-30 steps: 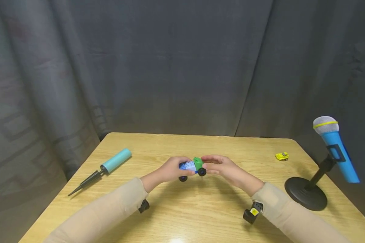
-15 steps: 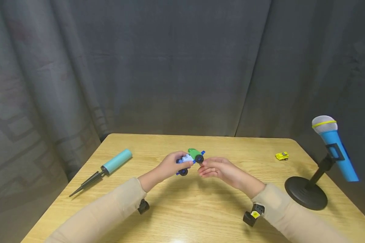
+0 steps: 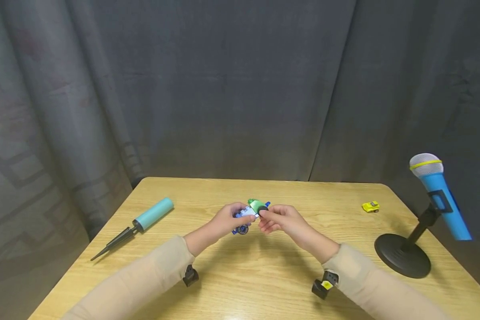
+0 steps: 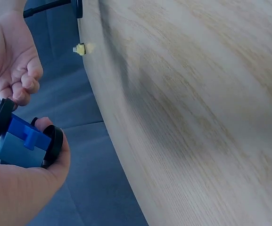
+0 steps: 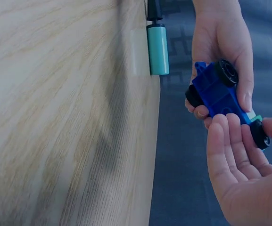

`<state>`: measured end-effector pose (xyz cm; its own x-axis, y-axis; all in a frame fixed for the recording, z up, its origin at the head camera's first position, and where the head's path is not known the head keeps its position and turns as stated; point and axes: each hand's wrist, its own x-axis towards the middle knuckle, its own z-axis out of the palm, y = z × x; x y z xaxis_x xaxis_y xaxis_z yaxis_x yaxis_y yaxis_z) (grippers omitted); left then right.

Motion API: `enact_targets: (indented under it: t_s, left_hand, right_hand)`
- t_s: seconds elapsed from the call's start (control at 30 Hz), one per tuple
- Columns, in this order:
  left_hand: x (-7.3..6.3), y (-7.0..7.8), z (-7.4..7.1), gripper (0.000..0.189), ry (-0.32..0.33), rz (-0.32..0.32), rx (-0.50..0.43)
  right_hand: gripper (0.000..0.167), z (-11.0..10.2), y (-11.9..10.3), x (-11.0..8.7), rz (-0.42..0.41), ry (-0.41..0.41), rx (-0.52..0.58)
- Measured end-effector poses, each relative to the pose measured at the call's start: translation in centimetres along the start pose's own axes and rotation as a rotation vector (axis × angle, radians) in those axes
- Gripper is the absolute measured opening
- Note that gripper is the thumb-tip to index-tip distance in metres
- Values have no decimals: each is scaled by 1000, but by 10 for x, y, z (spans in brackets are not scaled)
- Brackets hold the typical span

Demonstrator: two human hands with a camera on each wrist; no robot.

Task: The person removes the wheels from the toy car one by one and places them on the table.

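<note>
A toy car (image 3: 246, 213) of building blocks is held above the table, tilted with its green end raised. My left hand (image 3: 222, 223) grips its light blue body, thumb on the near side and fingers behind. Its blue underside and black wheels show in the right wrist view, where my right thumb presses a front wheel (image 5: 259, 134). The fingers of my right hand (image 3: 285, 221) lie under that end, touching or very near the blue chassis (image 5: 219, 92). In the left wrist view, the car's rear (image 4: 25, 148) sits between my left thumb and fingers.
A teal hand pump (image 3: 154, 214) with a black nozzle lies at the table's left. At the right stand a small yellow toy car (image 3: 370, 206) and a blue toy microphone (image 3: 444, 195) on a black stand (image 3: 402, 255). Dark curtains (image 3: 232, 89) hang behind the wooden table (image 3: 240, 284).
The toy car was level, then tipped up with its green end raised and slightly turned. My right hand left its green end, shifted below, and now has its thumb on the front wheel.
</note>
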<state>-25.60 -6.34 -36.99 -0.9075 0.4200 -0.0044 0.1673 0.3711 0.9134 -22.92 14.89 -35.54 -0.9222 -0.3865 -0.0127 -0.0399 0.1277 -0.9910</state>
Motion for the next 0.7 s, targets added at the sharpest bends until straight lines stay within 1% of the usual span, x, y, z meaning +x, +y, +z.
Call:
enact_targets:
  t_s: [0.13, 0.23, 0.37, 0.5, 0.57, 0.7]
  left_hand:
    - [1, -2, 1, 48, 16, -2, 12]
    - [1, -1, 1, 50, 20, -8, 16]
    - [1, 1, 1, 51, 18, -22, 10]
    - [4, 4, 3, 49, 18, -14, -4]
    - [5, 3, 4, 46, 20, -10, -15]
    - [7, 0, 6, 43, 15, 5, -12]
  right_hand:
    - [34, 3, 2, 3, 0, 72, -12]
    - [36, 3, 4, 5, -19, 104, -36]
    - [36, 2, 5, 7, -88, 119, -123]
    - [33, 1, 5, 7, -166, 135, -208]
    - [30, 3, -2, 3, -183, 149, -239]
    - [28, 4, -1, 3, -212, 182, -312]
